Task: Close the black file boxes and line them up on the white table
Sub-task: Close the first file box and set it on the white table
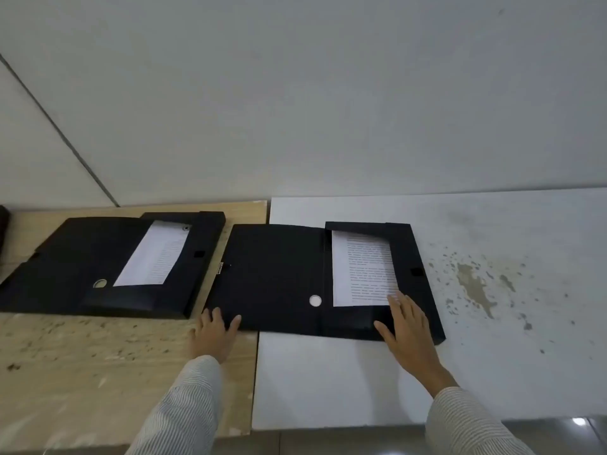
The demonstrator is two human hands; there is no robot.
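Note:
Two black file boxes lie open and flat, each with a printed sheet inside. The right file box (276, 277) straddles the seam, mostly on the white table (328, 382); its paper (361, 267) lies in the tray half. My left hand (213, 333) grips the near left corner of its lid, thumb on top. My right hand (410, 333) rests flat, fingers spread, on the tray's near edge, fingertips touching the paper. The left file box (75, 267) lies open on the beige table (82, 372), untouched.
A grey wall rises right behind both tables. The white table has stained, worn patches (473, 284) to the right of the box. Another dark object (3, 221) peeks in at the far left edge. The tables' front edges run along the frame bottom.

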